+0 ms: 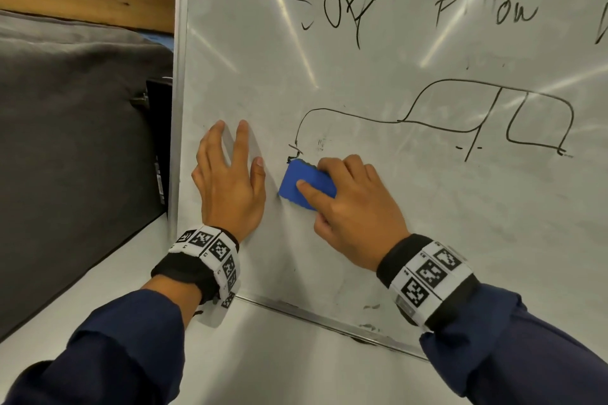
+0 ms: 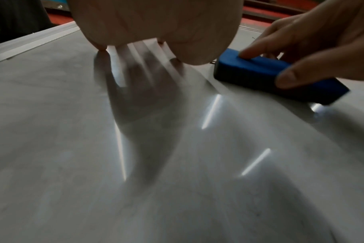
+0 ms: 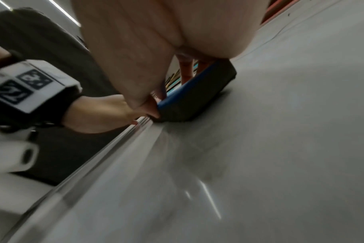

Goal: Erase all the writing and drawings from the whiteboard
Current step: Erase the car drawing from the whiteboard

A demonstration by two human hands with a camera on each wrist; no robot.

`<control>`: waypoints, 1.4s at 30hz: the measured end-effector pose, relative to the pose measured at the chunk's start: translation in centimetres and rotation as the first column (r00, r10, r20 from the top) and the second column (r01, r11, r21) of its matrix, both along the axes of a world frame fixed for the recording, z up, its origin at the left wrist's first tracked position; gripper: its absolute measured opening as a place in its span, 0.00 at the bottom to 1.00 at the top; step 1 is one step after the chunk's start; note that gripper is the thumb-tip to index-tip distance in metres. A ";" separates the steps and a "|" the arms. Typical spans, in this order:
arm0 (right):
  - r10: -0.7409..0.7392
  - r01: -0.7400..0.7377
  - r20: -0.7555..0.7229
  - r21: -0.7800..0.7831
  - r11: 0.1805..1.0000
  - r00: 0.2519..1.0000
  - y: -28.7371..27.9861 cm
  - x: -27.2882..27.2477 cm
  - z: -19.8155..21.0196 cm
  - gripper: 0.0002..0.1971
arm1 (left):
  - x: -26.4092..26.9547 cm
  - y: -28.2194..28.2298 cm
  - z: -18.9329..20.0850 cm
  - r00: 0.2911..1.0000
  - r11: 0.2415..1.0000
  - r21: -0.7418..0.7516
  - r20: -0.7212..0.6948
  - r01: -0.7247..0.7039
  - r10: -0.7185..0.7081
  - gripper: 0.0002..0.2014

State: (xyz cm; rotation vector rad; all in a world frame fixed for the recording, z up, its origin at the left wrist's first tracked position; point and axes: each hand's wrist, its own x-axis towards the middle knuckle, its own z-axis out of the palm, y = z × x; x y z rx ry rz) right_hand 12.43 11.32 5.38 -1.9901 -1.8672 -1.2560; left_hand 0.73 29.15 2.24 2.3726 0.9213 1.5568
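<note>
Bracing the whiteboard (image 1: 378,223), left hand (image 1: 230,181) lies flat, fingers spread; right hand (image 1: 355,207) clasps blue eraser (image 1: 304,186), pressed at the car sketch's (image 1: 460,115) eight-o'clock corner.

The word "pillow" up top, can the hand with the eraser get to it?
Probably yes. The right hand holds the blue eraser flat against the whiteboard, and nothing blocks the way up to "pillow".

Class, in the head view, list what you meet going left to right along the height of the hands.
grey cushion → whiteboard frame edge → left hand → blue eraser → right hand
</note>
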 end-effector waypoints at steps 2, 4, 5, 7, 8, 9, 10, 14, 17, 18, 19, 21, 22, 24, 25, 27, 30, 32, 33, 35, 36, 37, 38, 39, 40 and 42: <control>-0.017 0.019 -0.042 0.053 0.998 0.999 0.5 0.1 1.0 0.23 | -0.1 0.0 -0.1 1.000 1.000 0.000 -0.004 0.001 -0.001 0.28; -0.022 0.031 -0.086 0.103 0.994 0.996 1.1 -0.1 1.5 0.24 | -0.1 -0.2 -0.2 1.000 1.000 -0.010 -0.002 0.000 0.000 0.28; -0.017 0.026 -0.089 0.105 0.994 0.996 1.4 -0.4 1.3 0.24 | -0.1 -0.2 -0.3 1.000 1.000 -0.014 0.001 -0.002 0.002 0.28; -0.007 0.010 -0.056 0.053 0.999 0.998 1.6 -0.8 0.4 0.25 | 0.0 -0.3 -0.3 1.000 1.000 -0.018 0.009 0.004 -0.004 0.28; -0.002 0.003 -0.038 0.020 1.000 0.999 1.5 -1.0 0.1 0.25 | 0.0 -0.3 -0.3 1.000 1.000 -0.018 0.014 0.006 -0.006 0.28; 0.000 0.000 -0.028 0.001 1.000 1.000 1.4 -0.9 0.0 0.24 | 0.0 -0.3 -0.3 1.000 1.000 -0.017 0.020 0.006 -0.005 0.28; 0.001 -0.001 -0.027 0.004 1.000 1.000 1.3 -0.7 0.4 0.24 | 0.0 -0.3 -0.3 1.000 1.000 -0.015 0.028 0.004 -0.004 0.28; -0.016 0.036 -0.133 0.144 0.989 0.991 1.7 -0.2 2.1 0.24 | 0.3 -0.8 -0.6 0.998 1.000 -0.022 0.054 0.008 -0.007 0.32; 0.006 0.000 -0.067 0.087 0.996 0.998 2.1 -0.7 0.7 0.24 | 0.5 -1.3 -0.8 0.998 0.999 -0.047 0.067 0.006 -0.003 0.39; 0.011 -0.009 -0.050 0.047 0.999 0.999 2.0 -0.7 0.1 0.24 | 0.5 -1.4 -0.8 0.997 0.998 -0.059 0.073 0.010 -0.006 0.39; 0.014 -0.013 -0.047 0.020 1.000 0.999 1.8 -0.7 -0.1 0.23 | 0.6 -1.4 -0.8 0.997 0.998 -0.068 0.078 0.015 -0.009 0.40; 0.014 -0.013 -0.062 0.020 1.000 0.998 1.8 -0.4 0.5 0.23 | 0.6 -1.5 -0.8 0.997 0.998 -0.069 0.078 0.012 -0.007 0.41; 0.010 -0.006 -0.080 0.045 0.999 0.997 1.9 -0.3 1.1 0.22 | 0.5 -1.5 -0.9 0.997 0.998 -0.065 0.073 0.009 -0.004 0.41; 0.009 0.006 -0.127 0.118 0.993 0.992 2.4 -0.4 2.0 0.23 | 0.4 -1.6 -1.0 0.998 0.998 -0.067 0.061 0.008 -0.004 0.42; 0.011 0.010 -0.140 0.147 0.989 0.990 2.6 -0.5 2.1 0.23 | 0.3 -1.7 -1.0 0.998 0.997 -0.072 0.056 0.009 -0.005 0.42; 0.014 0.006 -0.132 0.152 0.988 0.991 2.7 -0.8 1.5 0.24 | 0.2 -2.0 -1.0 0.999 0.996 -0.091 0.045 0.012 -0.008 0.43; 0.018 -0.012 -0.113 0.048 0.999 0.993 2.2 -0.8 0.4 0.24 | 0.1 -2.4 -1.0 0.999 0.994 -0.109 0.033 0.024 -0.021 0.45; 0.023 -0.018 -0.113 0.037 0.999 0.993 2.1 -0.6 0.8 0.23 | 0.1 -2.4 -1.0 0.999 0.993 -0.113 0.031 0.024 -0.021 0.46; 0.025 -0.018 -0.130 0.059 0.998 0.991 2.2 -0.5 1.3 0.23 | 0.1 -2.5 -0.9 0.999 0.993 -0.113 0.034 0.023 -0.019 0.46; 0.030 -0.006 -0.178 0.134 0.991 0.984 2.7 -0.5 2.3 0.23 | 0.2 -2.9 -0.9 0.999 0.994 -0.106 0.047 0.024 -0.020 0.46; 0.030 0.002 -0.194 0.162 0.987 0.981 2.9 -0.7 2.4 0.23 | 0.2 -3.1 -0.8 0.998 0.995 -0.099 0.060 0.029 -0.024 0.46; 0.029 0.007 -0.202 0.173 0.985 0.979 3.1 -1.0 2.2 0.24 | 0.3 -3.5 -0.8 0.997 0.996 -0.086 0.072 0.037 -0.031 0.46; 0.028 0.007 -0.203 0.170 0.985 0.979 3.1 -1.2 1.9 0.24 | 0.3 -3.7 -0.7 0.995 0.996 -0.067 0.087 0.050 -0.044 0.45; 0.029 0.003 -0.198 0.159 0.987 0.980 3.0 -1.3 1.5 0.24 | 0.4 -4.0 -0.6 0.992 0.996 -0.045 0.107 0.071 -0.066 0.43; 0.030 -0.003 -0.187 0.145 0.989 0.982 2.8 -1.3 1.4 0.24 | 0.5 -4.2 -0.5 0.987 0.995 -0.026 0.130 0.098 -0.094 0.42; 0.031 -0.006 -0.174 0.138 0.990 0.984 2.6 -1.1 1.7 0.23 | 0.7 -4.7 -0.1 0.966 0.983 -0.012 0.186 0.185 -0.180 0.37</control>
